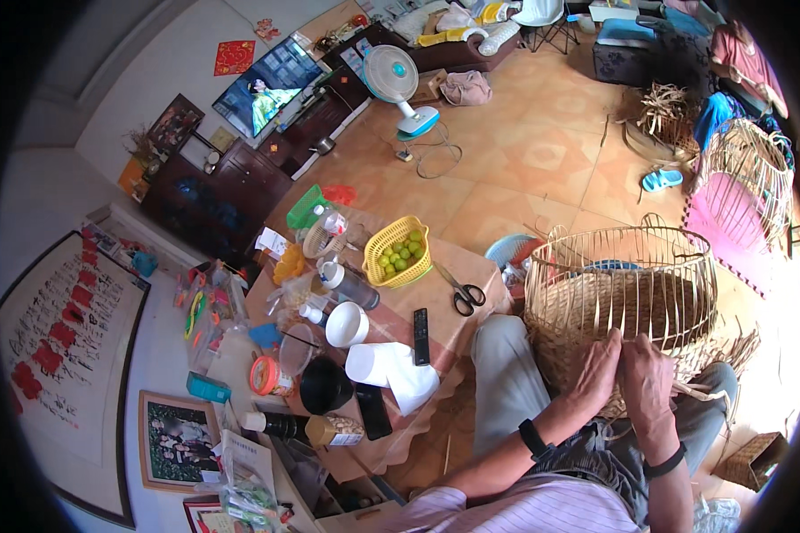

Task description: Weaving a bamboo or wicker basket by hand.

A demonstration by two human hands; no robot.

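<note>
At the near wall of a half-woven basket [653, 302], grasps the pale strips with left hand [598, 366] and right hand [647, 377], set side by side with fingers closed and fingertips close together; cannot tell the exact strip under them. Has the basket just beyond the grip, between the knees, with tight weave low down and open upright strips higher up. Just right of the grip, loose strips [730, 348] spreading over the knee. Beyond and left of the basket, a blue basin [509, 249]. Farther left of the grip, on a table [451, 345], black-handled scissors [458, 286], a dark remote [421, 336], a white bowl [347, 325] and a yellow plastic basket [409, 274] of green fruit [401, 256]. Well beyond the grip, a standing fan [391, 75] near a lit television [266, 86]. Far beyond and right, a blue slipper [662, 180] near a pink mat [724, 209], with another open-work basket [748, 173] in front of a seated person [744, 67].
</note>
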